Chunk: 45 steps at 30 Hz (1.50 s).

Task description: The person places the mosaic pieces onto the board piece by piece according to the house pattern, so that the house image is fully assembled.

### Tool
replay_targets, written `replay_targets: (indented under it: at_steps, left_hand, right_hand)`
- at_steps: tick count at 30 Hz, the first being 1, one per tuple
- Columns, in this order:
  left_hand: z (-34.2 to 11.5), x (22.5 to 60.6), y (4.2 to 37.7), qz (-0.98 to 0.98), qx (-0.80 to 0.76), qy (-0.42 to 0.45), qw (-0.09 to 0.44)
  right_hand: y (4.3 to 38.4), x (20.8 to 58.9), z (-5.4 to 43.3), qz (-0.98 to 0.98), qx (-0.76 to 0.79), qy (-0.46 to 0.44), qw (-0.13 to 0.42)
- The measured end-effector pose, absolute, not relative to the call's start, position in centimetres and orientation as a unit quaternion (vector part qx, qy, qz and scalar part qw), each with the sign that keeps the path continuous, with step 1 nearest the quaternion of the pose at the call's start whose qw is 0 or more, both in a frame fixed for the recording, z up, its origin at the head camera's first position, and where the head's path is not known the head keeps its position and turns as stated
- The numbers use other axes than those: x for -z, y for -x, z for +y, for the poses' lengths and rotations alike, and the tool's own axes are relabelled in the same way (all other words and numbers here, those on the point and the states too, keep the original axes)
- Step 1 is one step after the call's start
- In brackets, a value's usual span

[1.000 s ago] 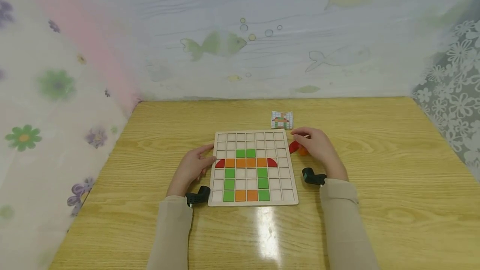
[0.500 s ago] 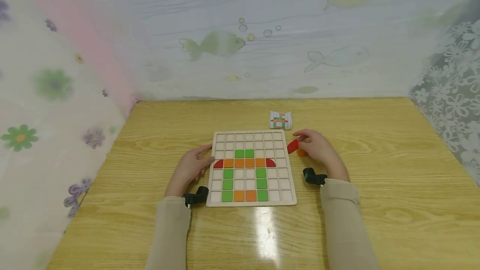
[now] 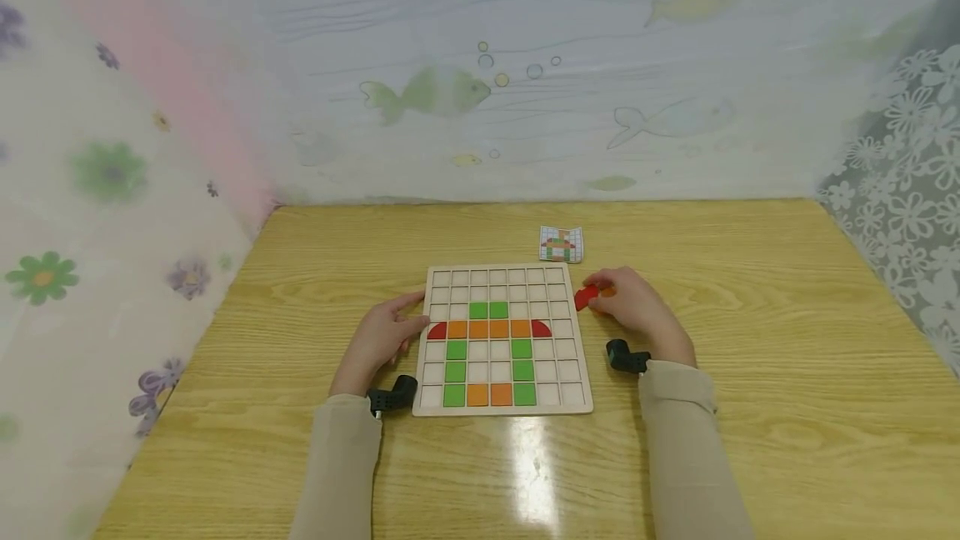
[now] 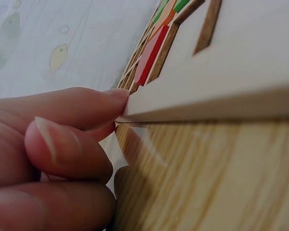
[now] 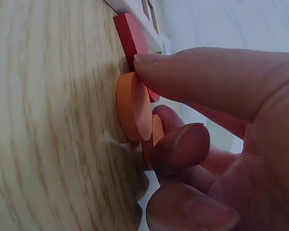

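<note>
In the head view my left hand rests at the left edge of a wooden grid board, thumb and forefinger against its rim. The board bears green tiles, orange tiles and rounded red tiles in its cells. Right of the board, my right hand has thumb and forefinger at a red piece on the table. The right wrist view shows the thumb on the red piece, the forefinger tip mostly hidden. Rounded orange pieces lie beneath the fingers.
A small printed pattern card lies just behind the board. Black wrist devices sit at both wrists. A patterned curtain hangs at the back of the wood-grain table.
My right thumb and forefinger have closed in on the red piece, from standing a little apart from it. The left hand and board stay in place; the head view has shifted slightly.
</note>
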<state>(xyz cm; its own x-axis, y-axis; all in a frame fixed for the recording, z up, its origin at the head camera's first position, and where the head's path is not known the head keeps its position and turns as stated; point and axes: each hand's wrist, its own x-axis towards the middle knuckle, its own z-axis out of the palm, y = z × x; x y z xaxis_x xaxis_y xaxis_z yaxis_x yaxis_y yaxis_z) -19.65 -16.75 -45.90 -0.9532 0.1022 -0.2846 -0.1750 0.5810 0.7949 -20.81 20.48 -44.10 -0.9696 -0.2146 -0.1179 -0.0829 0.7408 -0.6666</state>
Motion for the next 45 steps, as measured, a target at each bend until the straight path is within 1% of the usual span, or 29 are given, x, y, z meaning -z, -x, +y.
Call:
replay_targets:
  at_steps: [7, 17, 24, 33, 45]
  left_hand:
    - [-16.73, 45.91, 19.65, 0.876, -0.457, 0.019, 0.150]
    - [-16.79, 45.89, 19.62, 0.876, -0.457, 0.013, 0.150]
    - [-16.70, 45.89, 19.67, 0.883, -0.447, 0.014, 0.145]
    - [-16.64, 45.91, 19.64, 0.883, -0.447, 0.019, 0.144]
    - [-16.76, 45.80, 19.71, 0.877, -0.455, 0.016, 0.151]
  right_hand:
    - [20.77, 43.95, 20.42, 0.932, 0.341, 0.078, 0.096]
    - [20.85, 43.88, 20.09, 0.941, 0.320, 0.052, 0.096]
    - [20.75, 43.63, 20.03, 0.937, 0.330, 0.035, 0.109]
    - [20.79, 43.63, 20.16, 0.934, 0.341, 0.031, 0.106]
    - [20.70, 43.96, 20.19, 0.934, 0.351, 0.018, 0.061]
